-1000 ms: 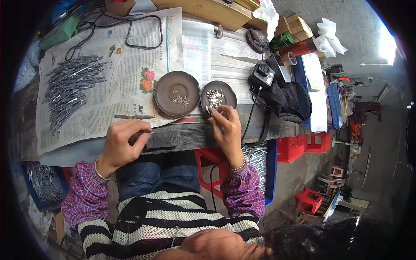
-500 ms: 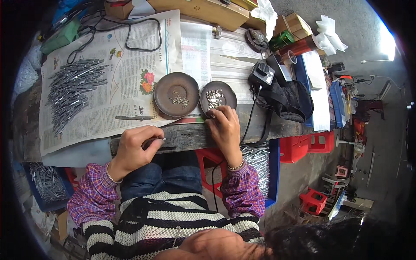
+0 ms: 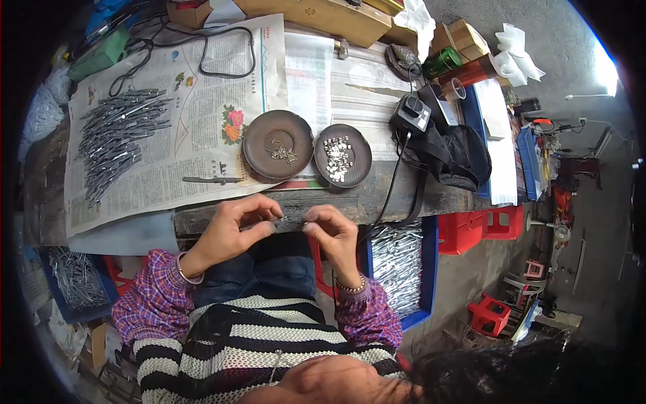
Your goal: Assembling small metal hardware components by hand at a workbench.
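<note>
Over the table's near edge, my left hand (image 3: pixel 233 231) is closed in a pinch on a small metal piece (image 3: pixel 280 219), its tip just showing past the fingers. Facing it across a narrow gap is my right hand (image 3: pixel 335 237), thumb and fingertips pinched together; whatever they hold is too small to make out. Beyond the hands stand two dark round dishes. The bigger dish (image 3: pixel 258 149) holds thin brassy pins (image 3: pixel 283 155), and the smaller dish (image 3: pixel 362 160) holds shiny little metal pieces (image 3: pixel 338 159).
Slim grey metal parts (image 3: pixel 121 138) lie heaped on newspaper (image 3: pixel 198 121), with a single slender piece (image 3: pixel 212 180) nearer me. Rightward are a black device (image 3: pixel 410 114) with a cable and a black mesh bag (image 3: pixel 457 158). Blue crates (image 3: pixel 431 269) of metal parts flank my legs.
My right hand has left the small dish and come down and left toward my left hand. My left hand has shifted right, keeping its small metal piece.
</note>
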The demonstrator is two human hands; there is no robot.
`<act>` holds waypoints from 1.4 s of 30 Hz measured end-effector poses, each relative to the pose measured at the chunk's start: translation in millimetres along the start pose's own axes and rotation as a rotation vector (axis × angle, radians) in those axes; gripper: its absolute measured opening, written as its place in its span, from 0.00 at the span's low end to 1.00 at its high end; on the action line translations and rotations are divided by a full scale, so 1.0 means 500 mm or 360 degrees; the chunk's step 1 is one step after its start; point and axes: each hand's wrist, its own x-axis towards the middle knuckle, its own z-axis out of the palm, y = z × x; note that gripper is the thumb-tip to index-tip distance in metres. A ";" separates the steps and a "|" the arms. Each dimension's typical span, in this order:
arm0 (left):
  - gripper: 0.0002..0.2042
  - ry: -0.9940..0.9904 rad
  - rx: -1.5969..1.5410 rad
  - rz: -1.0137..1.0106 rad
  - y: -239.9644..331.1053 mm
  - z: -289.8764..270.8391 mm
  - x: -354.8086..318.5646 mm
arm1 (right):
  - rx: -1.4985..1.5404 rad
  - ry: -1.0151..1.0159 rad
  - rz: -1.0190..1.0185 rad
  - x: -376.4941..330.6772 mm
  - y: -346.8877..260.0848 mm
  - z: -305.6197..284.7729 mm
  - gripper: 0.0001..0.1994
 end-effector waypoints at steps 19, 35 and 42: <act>0.10 -0.0034 0.0039 -0.0055 -0.027 0.021 -0.014 | 0.0910 0.0055 0.0327 -0.037 0.036 0.058 0.08; 0.10 0.0005 -0.0263 -0.0149 -0.030 0.042 -0.020 | 0.0869 0.0148 0.0284 -0.046 0.049 0.065 0.10; 0.12 0.0236 0.0211 0.0356 -0.031 0.056 -0.025 | 0.0771 0.0171 0.0309 -0.050 0.056 0.065 0.07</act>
